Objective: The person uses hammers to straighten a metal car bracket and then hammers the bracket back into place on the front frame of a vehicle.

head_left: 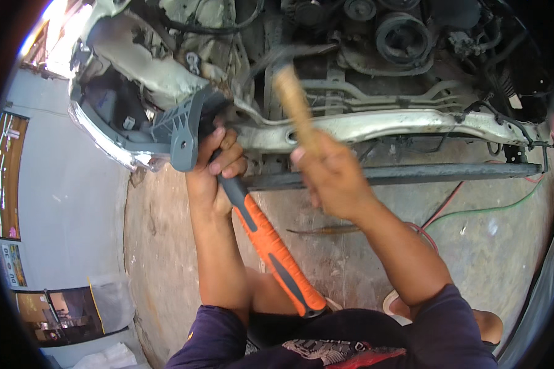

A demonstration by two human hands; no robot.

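Observation:
My left hand (231, 157) is closed round the dark upper shaft of a hammer with an orange-and-grey handle (274, 249). Its grip slants down toward my lap, and its head end is mostly hidden by my fingers and a grey plastic bracket (186, 132) beside them. My right hand (335, 178) grips a second hammer by its wooden handle (294, 101), raised over the white front crossmember (375, 128) of a vehicle. The metal head (283, 55) of this hammer is smeared by motion. A gap separates it from the left hand.
The engine bay with a round pulley (404, 39) lies beyond the crossmember. A dark bar (412, 175) runs below it. On the concrete floor (166, 246) lie a thin pointed tool (323, 230), a green hose (498, 210) and a red one. A pale wall (68, 178) stands left.

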